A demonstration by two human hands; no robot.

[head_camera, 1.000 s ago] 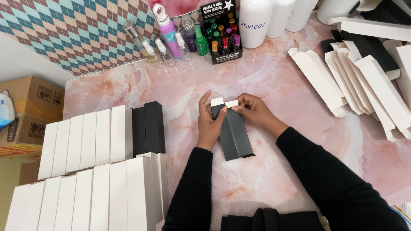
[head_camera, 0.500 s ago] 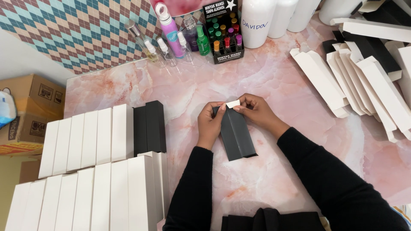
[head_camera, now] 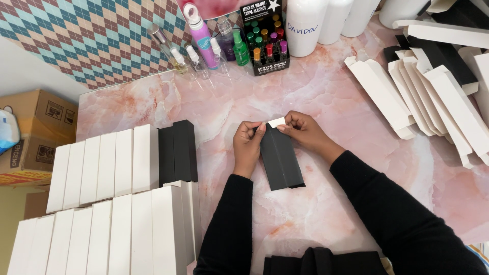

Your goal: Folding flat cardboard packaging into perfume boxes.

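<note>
The white flap [head_camera: 276, 122] has folded lower onto the black box [head_camera: 281, 158] — little else changed. Left hand [head_camera: 248, 144] grips the box's top edge; right hand [head_camera: 304, 131] fingers pinch the flap.

Pink marble surface [head_camera: 326, 102] w/ boxes, bottles, flat cartons.
Left: rows of closed white boxes [head_camera: 102, 163] lying side by side, two black boxes [head_camera: 178, 152] just beside them at row's right end. Top edge: small spray bottles [head_camera: 196, 61], pink-capped bottle [head_camera: 199, 35], black display box of coloured vials [head_camera: 266, 43], large white bottles [head_camera: 305, 23]. Right: fanned pile of unfolded white cartons [head_camera: 433, 97]. Far left, off surface: brown cardboard boxes [head_camera: 35, 122]. Diamond-pattern cloth [head_camera: 91, 35] top left.
</note>
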